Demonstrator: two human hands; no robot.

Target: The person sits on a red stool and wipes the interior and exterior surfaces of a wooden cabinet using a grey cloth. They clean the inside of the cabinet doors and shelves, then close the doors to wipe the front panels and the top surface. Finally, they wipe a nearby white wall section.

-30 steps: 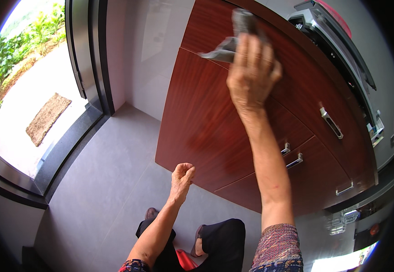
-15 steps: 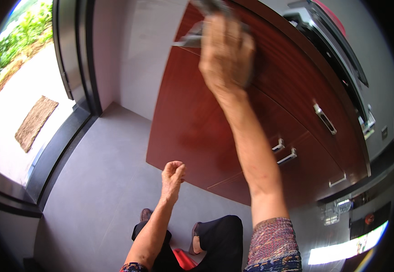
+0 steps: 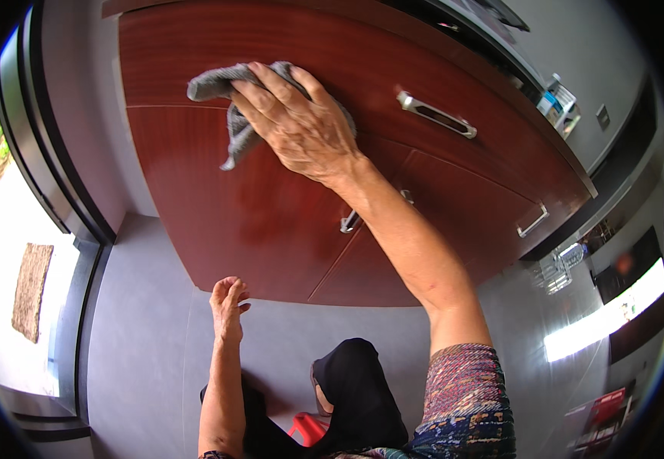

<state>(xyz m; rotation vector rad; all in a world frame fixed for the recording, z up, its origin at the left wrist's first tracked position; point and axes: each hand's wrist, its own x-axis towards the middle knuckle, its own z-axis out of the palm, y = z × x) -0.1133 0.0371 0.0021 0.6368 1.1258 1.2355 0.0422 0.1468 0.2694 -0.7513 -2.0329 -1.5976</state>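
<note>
My right hand [image 3: 301, 130] presses a folded grey cloth [image 3: 221, 82] flat against the upper front of a dark red wooden cabinet [image 3: 202, 183]. The cloth bunches under the palm and fingers, and its loose corners stick out to the left and below. The hand lies across the seam between the drawer front and the door beneath it. Lower down, my left hand [image 3: 229, 300] hangs in front of the cabinet's bottom edge, fingers loosely bent and somewhat apart, holding nothing.
A long metal handle [image 3: 436, 115] sits on the drawer front; smaller handles [image 3: 533, 220] are on the doors. A bottle [image 3: 553, 84] stands on the cabinet top. At left, a doorway frame [image 3: 49, 130] opens onto a brown mat [image 3: 32, 291]. Grey floor [image 3: 141, 321] lies below.
My view has turned to the right. My right hand and the cloth have moved down the cabinet front, from near its upper edge. The left hand's fingers have loosened a little.
</note>
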